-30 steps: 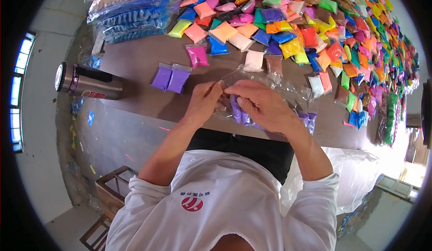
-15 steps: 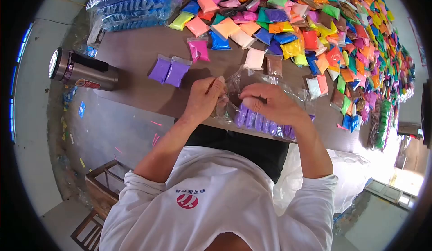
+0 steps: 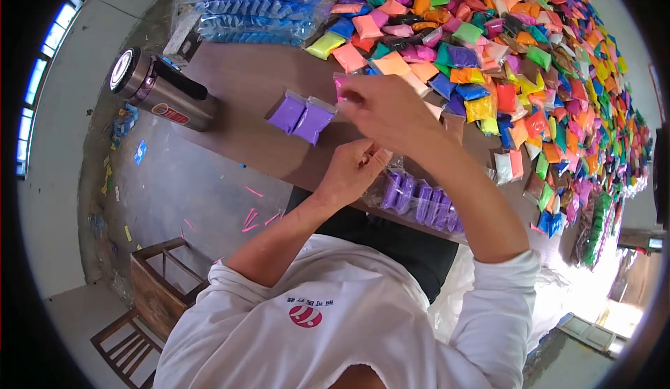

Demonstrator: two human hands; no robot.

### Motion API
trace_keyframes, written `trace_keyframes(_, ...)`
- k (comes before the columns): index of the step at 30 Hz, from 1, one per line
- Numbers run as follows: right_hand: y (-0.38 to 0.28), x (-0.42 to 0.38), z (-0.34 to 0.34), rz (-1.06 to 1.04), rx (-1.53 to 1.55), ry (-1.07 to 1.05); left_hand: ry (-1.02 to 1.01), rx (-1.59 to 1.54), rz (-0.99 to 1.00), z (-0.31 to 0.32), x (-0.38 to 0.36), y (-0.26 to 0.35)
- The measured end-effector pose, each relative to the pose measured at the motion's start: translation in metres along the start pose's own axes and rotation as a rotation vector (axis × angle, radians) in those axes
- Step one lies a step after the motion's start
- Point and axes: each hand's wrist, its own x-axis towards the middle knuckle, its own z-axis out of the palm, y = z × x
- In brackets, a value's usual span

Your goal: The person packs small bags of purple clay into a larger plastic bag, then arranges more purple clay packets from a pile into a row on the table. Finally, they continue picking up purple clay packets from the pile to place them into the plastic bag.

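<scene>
My left hand [image 3: 352, 173] is closed, its thumb and fingers pinching the edge of a clear plastic bag near the table's front edge. The bag holds a row of purple packets [image 3: 422, 200], to the right of that hand. My right hand [image 3: 391, 113] reaches across above the left one, fingers curled onto a magenta packet [image 3: 339, 86]. Most of that packet is hidden beneath the hand. Just left of it, two purple packets [image 3: 301, 117] lie side by side on the table. A brown packet [image 3: 453, 128] shows partly behind my right forearm.
A steel thermos [image 3: 167, 92] stands at the table's left edge. Clear bags of blue packets [image 3: 255, 23] are stacked at the back left. A large heap of coloured packets [image 3: 488, 54] covers the back and right. A wooden stool [image 3: 164, 277] stands on the floor at left.
My right hand has left the purple packets in the bag and moved left and away from me to the magenta packet. My left hand still pinches the bag. The whole view has shifted.
</scene>
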Motion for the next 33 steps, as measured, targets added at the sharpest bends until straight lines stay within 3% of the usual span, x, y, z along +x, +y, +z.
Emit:
trace_keyframes(4, 0.0, 0.03, 0.042, 0.047, -0.305, -0.146, -0.013, 0.041, -0.006, 0.001, 0.0, -0.005)
trace_keyframes(6, 0.001, 0.033, 0.052, 0.071, -0.271, -0.149, -0.048, 0.154, -0.044, -0.003, -0.002, -0.005)
trace_keyframes(10, 0.01, 0.034, 0.059, 0.019, -0.191, -0.129, 0.039, 0.17, 0.068, 0.001, -0.003, -0.006)
trace_keyframes(13, 0.015, 0.03, 0.043, -0.011, 0.112, -0.126, 0.046, 0.086, 0.035, 0.004, -0.002, -0.005)
trace_keyframes(17, 0.015, -0.018, -0.024, 0.1, 0.338, 0.164, -0.001, 0.078, -0.036, -0.001, -0.004, -0.008)
trace_keyframes(19, 0.023, -0.052, -0.043, 0.266, 0.609, 0.288, 0.007, 0.021, -0.063, 0.0, -0.005, -0.001)
trace_keyframes(22, 0.049, -0.09, -0.049, 0.488, 0.446, 0.343, -0.032, 0.066, -0.053, -0.002, -0.002, -0.005)
trace_keyframes(25, 0.066, -0.113, -0.027, 0.393, 0.431, 0.47, -0.09, -0.019, -0.201, -0.004, 0.003, 0.006)
trace_keyframes(29, 0.073, -0.128, -0.006, 0.442, 0.376, 0.376, -0.118, -0.077, -0.293, -0.005, 0.004, 0.012)
trace_keyframes(33, 0.064, -0.125, 0.01, 0.385, 0.59, 0.401, -0.09, -0.109, -0.303, -0.001, 0.004, 0.005)
